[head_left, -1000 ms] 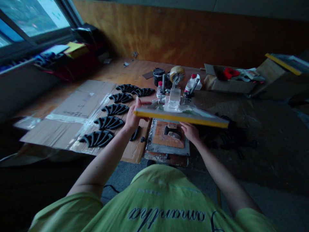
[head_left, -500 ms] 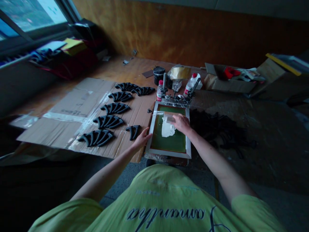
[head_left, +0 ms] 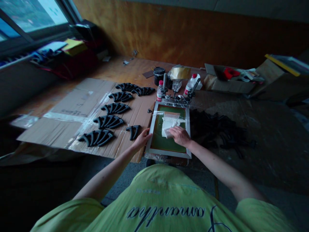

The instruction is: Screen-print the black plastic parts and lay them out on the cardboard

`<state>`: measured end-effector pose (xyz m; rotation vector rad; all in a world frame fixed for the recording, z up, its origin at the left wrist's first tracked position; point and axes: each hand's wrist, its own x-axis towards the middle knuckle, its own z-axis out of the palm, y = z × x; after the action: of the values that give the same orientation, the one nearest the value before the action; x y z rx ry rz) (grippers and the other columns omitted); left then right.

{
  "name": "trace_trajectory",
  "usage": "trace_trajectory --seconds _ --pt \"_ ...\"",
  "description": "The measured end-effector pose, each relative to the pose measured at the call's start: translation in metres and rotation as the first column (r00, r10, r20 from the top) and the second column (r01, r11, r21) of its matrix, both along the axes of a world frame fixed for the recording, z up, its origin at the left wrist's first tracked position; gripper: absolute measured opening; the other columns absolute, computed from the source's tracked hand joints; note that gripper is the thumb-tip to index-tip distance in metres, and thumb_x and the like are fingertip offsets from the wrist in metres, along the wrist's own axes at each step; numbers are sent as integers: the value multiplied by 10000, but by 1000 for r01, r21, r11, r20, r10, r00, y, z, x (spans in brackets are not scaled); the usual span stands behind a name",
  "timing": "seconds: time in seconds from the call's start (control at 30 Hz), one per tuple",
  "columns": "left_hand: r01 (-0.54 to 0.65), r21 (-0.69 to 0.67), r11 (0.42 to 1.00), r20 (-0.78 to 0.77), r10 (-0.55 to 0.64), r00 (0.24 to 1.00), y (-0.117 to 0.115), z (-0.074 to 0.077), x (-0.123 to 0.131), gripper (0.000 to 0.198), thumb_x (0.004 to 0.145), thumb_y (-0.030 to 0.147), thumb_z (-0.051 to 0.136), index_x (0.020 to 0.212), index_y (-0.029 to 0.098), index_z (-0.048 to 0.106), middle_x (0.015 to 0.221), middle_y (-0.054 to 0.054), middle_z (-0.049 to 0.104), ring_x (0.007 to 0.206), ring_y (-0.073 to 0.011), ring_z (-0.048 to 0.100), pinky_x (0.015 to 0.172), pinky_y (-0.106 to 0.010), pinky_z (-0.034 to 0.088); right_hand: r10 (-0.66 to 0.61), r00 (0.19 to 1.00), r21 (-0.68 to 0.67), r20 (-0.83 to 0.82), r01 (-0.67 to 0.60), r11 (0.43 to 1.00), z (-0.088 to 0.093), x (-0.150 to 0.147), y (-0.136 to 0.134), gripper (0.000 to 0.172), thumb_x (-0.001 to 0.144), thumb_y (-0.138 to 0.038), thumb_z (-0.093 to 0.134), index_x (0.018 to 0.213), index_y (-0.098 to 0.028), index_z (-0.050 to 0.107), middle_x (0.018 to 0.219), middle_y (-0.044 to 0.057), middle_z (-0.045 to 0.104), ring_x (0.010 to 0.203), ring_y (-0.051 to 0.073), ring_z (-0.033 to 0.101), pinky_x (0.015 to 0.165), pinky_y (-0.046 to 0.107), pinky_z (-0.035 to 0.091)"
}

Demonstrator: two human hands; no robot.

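A screen-printing frame [head_left: 188, 141] with a silver rim and green mesh lies flat in front of me, held at its far end by a metal clamp [head_left: 176, 100]. White ink [head_left: 169, 121] is spread over the middle of the mesh. My right hand [head_left: 180, 136] is closed around a small pale squeegee [head_left: 168, 132], which rests at the near edge of the ink. At the frame's left rim, my left hand [head_left: 143, 138] grips the edge with its fingers. Just left of that hand, a small group of black curved parts [head_left: 133, 132] sits on cardboard.
Rows of black curved parts [head_left: 109, 121] lie on the cardboard sheet [head_left: 72, 103] to the left. A dark heap of similar parts [head_left: 219, 127] is on the right. Behind the clamp stand red-capped bottles [head_left: 160, 91], a black tub [head_left: 159, 74] and an open carton [head_left: 229, 84].
My right hand has drawn the squeegee toward me across the mesh, and the white ink now shows spread behind it. My left hand stays at the frame's rim.
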<state>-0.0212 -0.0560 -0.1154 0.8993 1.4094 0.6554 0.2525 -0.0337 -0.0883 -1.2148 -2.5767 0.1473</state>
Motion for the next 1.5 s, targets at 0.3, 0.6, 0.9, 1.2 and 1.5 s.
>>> trace_trajectory --seconds 0.3,0.6,0.9,1.2,1.5 --pt "14 87 996 23 -16 1000 0 27 -6 873 811 450 723 1557 181 358 657 54 542 492 -75 453 455 -171 344 -279 951 -62 -131 273 960 45 -8 49 528 846 -286 746 1353 -303 601 1140 39 733 986 223 671 847 332 518" --pt "-182 576 797 184 91 979 42 117 6 457 904 604 536 964 170 666 863 -46 670 725 -139 615 597 -220 490 -702 592 -215 -395 684 697 52 103 86 367 1020 -337 411 1221 -98 605 920 99 708 827 179 617 806 340 484" --pt "-245 595 765 300 71 951 80 153 37 522 938 673 425 1216 240 508 1052 -86 720 950 -197 710 731 -300 587 -498 862 -187 97 508 841 -35 5 8 184 934 -336 635 897 -156 623 1019 149 683 1019 256 603 854 342 455" --pt "69 -128 989 335 -23 942 -38 41 59 590 815 695 618 1077 167 594 1159 -181 706 1024 -298 704 689 -359 598 -227 929 -221 -293 165 961 -13 -55 -37 154 997 -286 495 963 -231 635 964 86 686 971 232 613 849 340 491" --pt "-254 -4 967 -317 239 918 12 -19 -80 525 972 625 332 1011 148 549 673 -58 639 509 -141 620 525 -234 512 -642 766 -116 27 640 759 -60 142 9 534 784 7 434 1141 -208 769 1227 150 641 1113 300 558 974 438 488"
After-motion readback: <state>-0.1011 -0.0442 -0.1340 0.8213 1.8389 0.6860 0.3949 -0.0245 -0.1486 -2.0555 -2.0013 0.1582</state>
